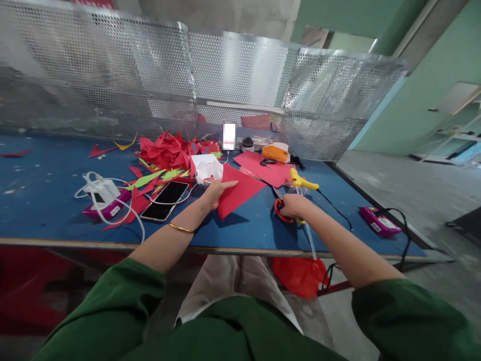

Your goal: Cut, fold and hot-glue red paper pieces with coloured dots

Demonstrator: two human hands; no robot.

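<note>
A piece of red paper (240, 193) with a pointed right corner is pinched in my left hand (218, 193), the index finger lying along its face. My right hand (295, 206) is closed round the orange handles of a pair of scissors (278, 204), whose blades point up and left toward the paper's right corner. Whether the blades touch the paper I cannot tell. Just past my right hand lies a yellow glue gun (303, 181) with a black cord. Behind the held paper rests more red paper (263, 169).
Red and green paper scraps (165, 153) heap at the left, beside a phone (165, 200) and a white charger with cables (102, 193). A purple box (379, 222) stands near the right edge of the blue table (236, 236). A perforated metal screen (240, 70) closes the back.
</note>
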